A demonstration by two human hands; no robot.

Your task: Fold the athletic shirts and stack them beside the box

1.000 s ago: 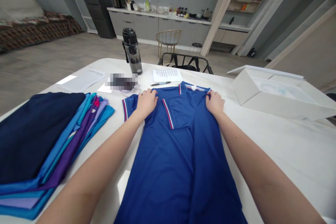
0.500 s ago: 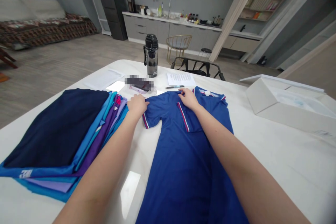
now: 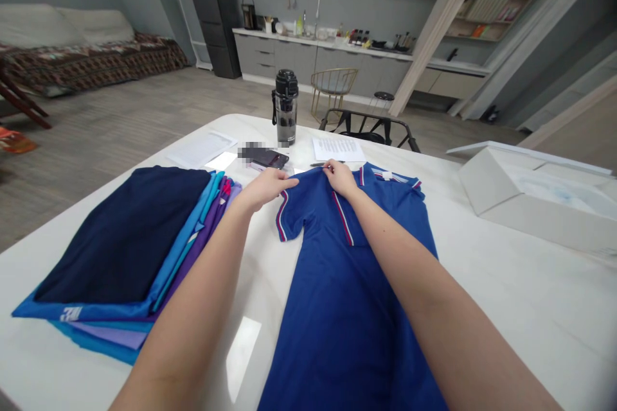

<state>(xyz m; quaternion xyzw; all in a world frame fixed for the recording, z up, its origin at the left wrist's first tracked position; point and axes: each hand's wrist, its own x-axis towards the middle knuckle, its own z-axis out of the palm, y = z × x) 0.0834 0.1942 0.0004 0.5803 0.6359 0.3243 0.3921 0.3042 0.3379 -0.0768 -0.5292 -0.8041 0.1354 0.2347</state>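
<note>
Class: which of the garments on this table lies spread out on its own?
The blue shirt with red-and-white sleeve trim, the right hand at its shoulder. The others are piled to its left, a dark navy garment on top.

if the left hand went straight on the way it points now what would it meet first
The blue shirt's sleeve, which it seems to touch; beyond that, probably the right hand, though depth is unclear.

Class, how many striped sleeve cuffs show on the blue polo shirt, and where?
2: one cuff near the left hand, the other cuff lying on the shirt beside the right forearm. No third shows.
</note>
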